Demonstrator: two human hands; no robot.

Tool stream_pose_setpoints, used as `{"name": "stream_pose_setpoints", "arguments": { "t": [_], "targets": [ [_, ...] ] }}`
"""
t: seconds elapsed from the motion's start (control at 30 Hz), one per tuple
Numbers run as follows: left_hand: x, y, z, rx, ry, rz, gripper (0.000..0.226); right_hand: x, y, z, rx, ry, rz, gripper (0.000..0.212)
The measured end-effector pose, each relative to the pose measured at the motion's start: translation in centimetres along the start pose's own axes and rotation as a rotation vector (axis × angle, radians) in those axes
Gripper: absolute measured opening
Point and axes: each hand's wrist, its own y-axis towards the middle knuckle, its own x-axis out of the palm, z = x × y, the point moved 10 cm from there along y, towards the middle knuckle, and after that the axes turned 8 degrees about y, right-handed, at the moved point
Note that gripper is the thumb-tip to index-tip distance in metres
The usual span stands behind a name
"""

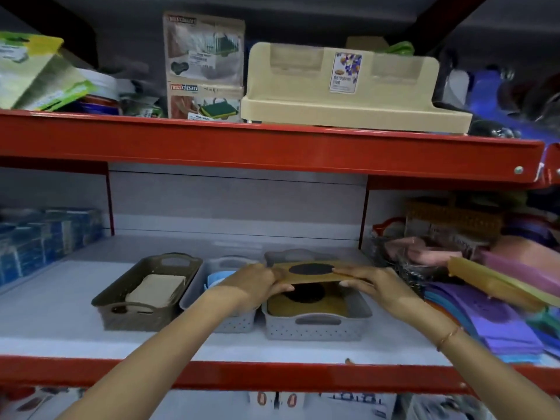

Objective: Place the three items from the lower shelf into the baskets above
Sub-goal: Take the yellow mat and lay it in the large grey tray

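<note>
Three baskets stand side by side on the white shelf. The brown basket (121,313) on the left holds a beige pad (156,289). The middle grey basket (239,324) holds a blue item (216,278). The right grey basket (315,330) holds a tan card pack with a dark oval (306,307). Over that basket I hold a second flat tan pack with a dark oval (309,275). My left hand (254,283) grips its left edge and my right hand (372,283) grips its right edge.
A red shelf beam (272,150) runs overhead, with a cream plastic rack (348,95) and packaged sponges (203,68) above it. Blue packs (45,237) sit at the left. Purple and pink folders (500,298) crowd the right. Another red beam (272,375) fronts this shelf.
</note>
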Motion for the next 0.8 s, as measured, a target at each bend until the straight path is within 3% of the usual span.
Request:
{"name": "stream_pose_setpoints", "arguments": {
  "t": [0.3, 0.8],
  "targets": [
    [1.7, 1.1, 1.2, 0.095, 0.232, -0.163, 0.04, 2.9, 1.5, 1.8, -0.079, -0.393, -0.242, 0.05],
    [4.2, 2.4, 2.1, -0.003, 0.501, -0.363, 0.018, 6.0, 2.7, 0.9, -0.003, -0.491, -0.429, 0.037]
  ]
}}
